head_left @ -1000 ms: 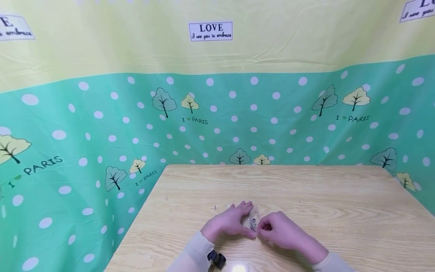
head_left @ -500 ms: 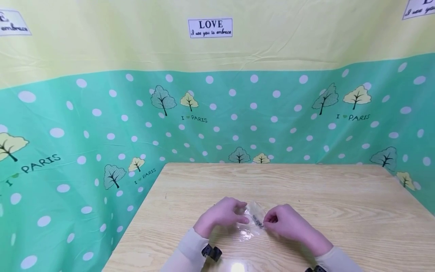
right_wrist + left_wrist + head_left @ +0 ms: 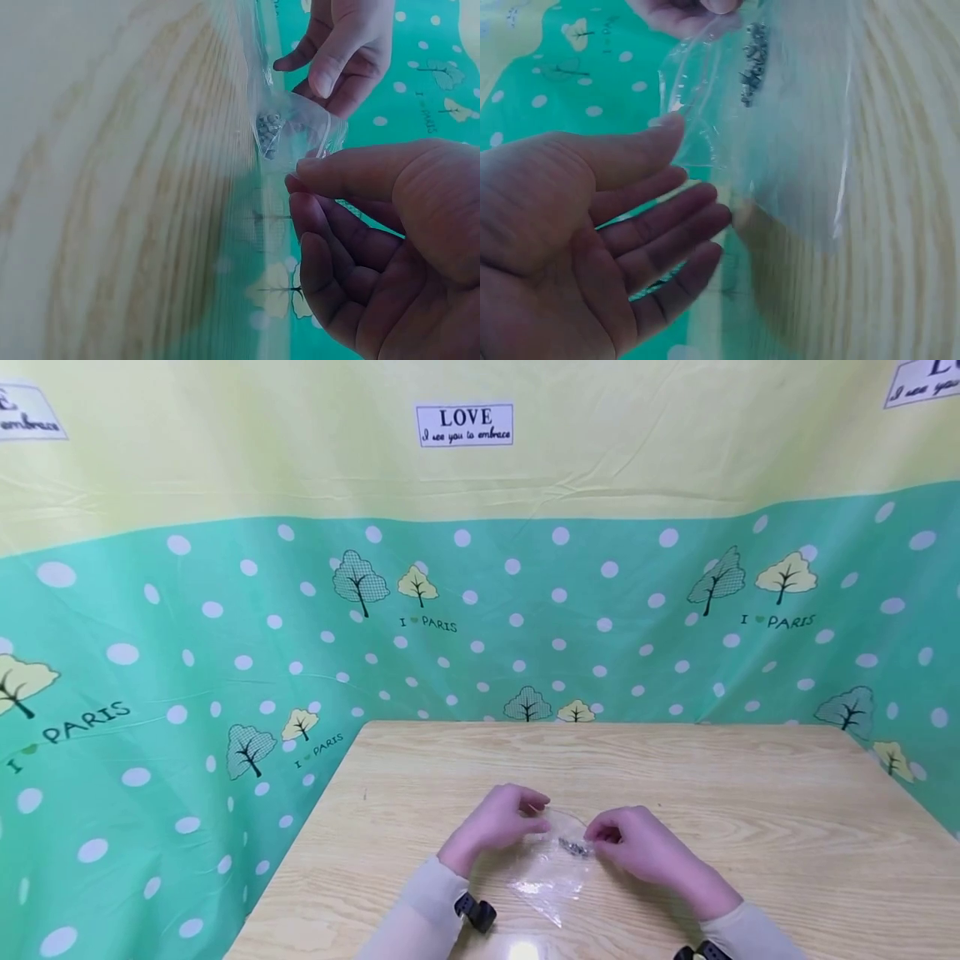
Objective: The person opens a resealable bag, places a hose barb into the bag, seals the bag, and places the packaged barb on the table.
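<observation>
A clear plastic bag [image 3: 550, 870] hangs over the table between the hands, its lower part spread toward the front. Small grey metal pieces [image 3: 754, 64], which look like screws, lie bunched inside it. My right hand [image 3: 637, 847] pinches the bag's edge between thumb and index finger, as the right wrist view shows, close to the metal pieces. My left hand [image 3: 498, 820] is at the bag's other side with its fingers loosely bent and apart. In the left wrist view its thumb tip is at the bag's edge; whether it touches I cannot tell.
A light wood-grain table [image 3: 405, 768] lies beneath. Behind it and to the left hangs a green and yellow curtain [image 3: 420, 668] with dots and trees. Dark straps [image 3: 476, 912] are on the wrists.
My left hand has lifted from its spread position on the bag and table, and its fingers are now bent. The bag has opened out toward the front. The right hand keeps its pinch, shifted slightly right.
</observation>
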`<state>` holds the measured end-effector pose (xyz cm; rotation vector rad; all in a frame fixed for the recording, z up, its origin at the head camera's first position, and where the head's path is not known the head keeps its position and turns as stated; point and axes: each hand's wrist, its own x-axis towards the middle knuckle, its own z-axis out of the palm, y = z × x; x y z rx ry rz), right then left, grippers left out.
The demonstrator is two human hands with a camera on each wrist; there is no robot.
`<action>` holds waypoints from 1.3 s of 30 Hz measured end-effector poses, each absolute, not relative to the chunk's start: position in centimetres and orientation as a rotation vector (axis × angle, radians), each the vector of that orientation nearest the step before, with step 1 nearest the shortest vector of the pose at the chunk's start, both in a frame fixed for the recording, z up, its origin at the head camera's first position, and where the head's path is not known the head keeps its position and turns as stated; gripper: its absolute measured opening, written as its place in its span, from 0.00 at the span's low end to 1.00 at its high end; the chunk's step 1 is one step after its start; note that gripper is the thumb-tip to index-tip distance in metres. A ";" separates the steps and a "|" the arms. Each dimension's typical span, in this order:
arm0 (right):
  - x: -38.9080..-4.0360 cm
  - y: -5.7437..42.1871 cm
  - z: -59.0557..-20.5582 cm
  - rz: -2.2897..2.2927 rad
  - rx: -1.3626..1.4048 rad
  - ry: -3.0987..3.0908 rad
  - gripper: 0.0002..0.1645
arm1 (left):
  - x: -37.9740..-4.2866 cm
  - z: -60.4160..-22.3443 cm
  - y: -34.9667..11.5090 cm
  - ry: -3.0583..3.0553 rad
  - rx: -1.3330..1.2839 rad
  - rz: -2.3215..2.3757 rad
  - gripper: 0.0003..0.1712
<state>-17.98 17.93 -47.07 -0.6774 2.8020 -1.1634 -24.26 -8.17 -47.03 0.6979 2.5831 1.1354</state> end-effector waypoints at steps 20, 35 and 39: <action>-18.3 18.1 -45.3 -1.299 -0.388 2.831 0.11 | -24.6 -46.1 -8.6 2.474 0.633 1.520 0.05; -18.0 19.3 -41.5 -1.367 -0.334 2.881 0.12 | -23.4 -42.6 -7.9 2.401 0.666 1.828 0.06; -17.8 19.2 -40.6 -1.440 -0.368 2.927 0.12 | -23.0 -41.6 -7.8 2.356 0.670 1.963 0.07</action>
